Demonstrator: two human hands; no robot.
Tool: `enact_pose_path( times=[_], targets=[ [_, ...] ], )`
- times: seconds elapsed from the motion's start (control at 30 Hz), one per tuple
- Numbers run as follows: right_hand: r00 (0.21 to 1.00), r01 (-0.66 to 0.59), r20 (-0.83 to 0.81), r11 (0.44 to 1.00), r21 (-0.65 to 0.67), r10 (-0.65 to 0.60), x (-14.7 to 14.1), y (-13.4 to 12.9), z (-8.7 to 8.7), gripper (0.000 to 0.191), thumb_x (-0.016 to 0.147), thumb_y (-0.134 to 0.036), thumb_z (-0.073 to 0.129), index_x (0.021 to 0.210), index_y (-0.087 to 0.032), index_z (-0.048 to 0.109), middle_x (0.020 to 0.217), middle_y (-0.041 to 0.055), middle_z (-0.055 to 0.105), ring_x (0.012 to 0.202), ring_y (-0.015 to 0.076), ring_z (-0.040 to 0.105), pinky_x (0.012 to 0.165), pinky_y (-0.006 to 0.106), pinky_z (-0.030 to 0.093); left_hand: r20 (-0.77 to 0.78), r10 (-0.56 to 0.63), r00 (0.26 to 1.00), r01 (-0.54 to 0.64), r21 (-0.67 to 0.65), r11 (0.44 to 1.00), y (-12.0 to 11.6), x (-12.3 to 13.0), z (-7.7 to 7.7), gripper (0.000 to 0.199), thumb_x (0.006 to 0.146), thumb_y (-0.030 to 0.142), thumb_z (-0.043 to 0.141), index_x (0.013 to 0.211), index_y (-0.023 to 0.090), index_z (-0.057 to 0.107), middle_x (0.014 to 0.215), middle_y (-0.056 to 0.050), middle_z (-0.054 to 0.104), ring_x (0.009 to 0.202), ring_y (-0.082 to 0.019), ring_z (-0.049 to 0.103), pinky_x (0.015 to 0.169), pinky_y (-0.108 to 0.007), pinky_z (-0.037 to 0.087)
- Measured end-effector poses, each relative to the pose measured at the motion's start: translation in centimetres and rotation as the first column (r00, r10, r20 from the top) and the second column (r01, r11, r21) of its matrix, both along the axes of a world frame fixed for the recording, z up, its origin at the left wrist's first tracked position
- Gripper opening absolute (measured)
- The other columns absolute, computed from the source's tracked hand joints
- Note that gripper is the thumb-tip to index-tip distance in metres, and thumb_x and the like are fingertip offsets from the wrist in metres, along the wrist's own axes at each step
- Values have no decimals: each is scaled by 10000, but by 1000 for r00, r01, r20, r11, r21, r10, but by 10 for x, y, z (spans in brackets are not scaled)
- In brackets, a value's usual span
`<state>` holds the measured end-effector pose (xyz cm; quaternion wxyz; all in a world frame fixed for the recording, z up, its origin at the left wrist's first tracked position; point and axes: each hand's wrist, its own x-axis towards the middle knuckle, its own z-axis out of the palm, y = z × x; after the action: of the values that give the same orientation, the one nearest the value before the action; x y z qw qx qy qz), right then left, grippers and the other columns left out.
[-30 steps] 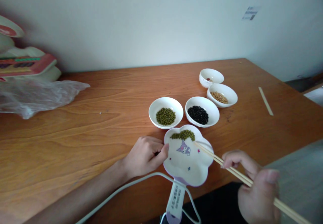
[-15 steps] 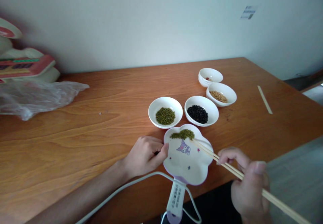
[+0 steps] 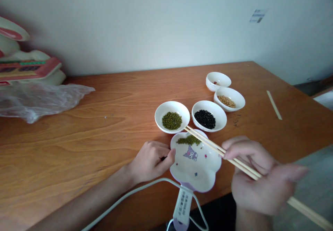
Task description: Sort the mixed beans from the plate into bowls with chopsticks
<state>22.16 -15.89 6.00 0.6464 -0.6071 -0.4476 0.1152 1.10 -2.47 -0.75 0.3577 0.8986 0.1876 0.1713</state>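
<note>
My left hand (image 3: 153, 162) is closed at the left rim of a white, flower-shaped plate with a handle (image 3: 196, 165), its thumb and fingers on the edge. Mung beans (image 3: 189, 140) lie along the plate's far side, beside a printed cartoon figure. In my right hand (image 3: 260, 175) is a pair of chopsticks (image 3: 208, 141), slanting across the plate. Their tips are close to the near right rim of a white bowl (image 3: 158, 114) holding more mung beans (image 3: 172, 120). No bean is visible between the tips.
A bowl of black beans (image 3: 221, 120) stands beside the mung bean bowl. Behind it are a bowl of yellowish beans (image 3: 240, 102) and another white bowl (image 3: 225, 80). A pale strip (image 3: 274, 105) lies far right, a plastic bag (image 3: 47, 100) left. A white cable (image 3: 125, 197) crosses the near edge.
The chopstick tips have lifted from the beans on the plate and moved up and left to the mung bean bowl's rim. My right hand has turned; my left hand stays at the plate.
</note>
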Motion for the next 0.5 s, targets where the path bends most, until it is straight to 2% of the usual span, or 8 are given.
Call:
enact_pose_path(
  times=[0.1, 0.2, 0.33, 0.5],
  targets=[
    [995, -95, -19, 995, -5, 95, -12, 22, 11, 740, 1030, -778, 296, 760, -233, 716, 832, 77, 698, 834, 273, 675, 713, 390, 495, -6, -9, 1000, 9, 3, 1000, 0, 0, -1, 529, 1140, 294, 399, 625, 179, 424, 589, 19, 491, 542, -98, 409, 586, -292, 304],
    [996, -88, -14, 996, -6, 88, -13, 17, 9, 758, 1026, -796, 260, 779, -240, 712, 867, 72, 696, 875, 273, 671, 728, 384, 505, -1, -19, 1000, 19, 10, 1000, 0, 1, -1, 532, 1142, 292, 395, 622, 181, 419, 601, 16, 510, 550, -99, 434, 593, -290, 321],
    [1000, 13, 12, 997, -79, -12, -1, -19, -11, 811, 1018, -815, 204, 730, -239, 695, 809, 64, 690, 821, 257, 662, 687, 359, 501, 3, -6, 1000, 6, 22, 1000, 0, 2, 0, 527, 1137, 286, 400, 621, 181, 421, 593, 18, 506, 541, -98, 421, 580, -295, 309],
    [996, 20, 84, 971, -237, 0, 13, -48, -41, 870, 1001, -834, 120, 723, -229, 680, 785, 84, 694, 809, 264, 664, 688, 362, 503, 10, 1, 1000, -1, 25, 1000, 0, 2, -1, 524, 1134, 284, 407, 620, 181, 410, 582, 24, 478, 536, -100, 387, 574, -303, 293]
  ],
)
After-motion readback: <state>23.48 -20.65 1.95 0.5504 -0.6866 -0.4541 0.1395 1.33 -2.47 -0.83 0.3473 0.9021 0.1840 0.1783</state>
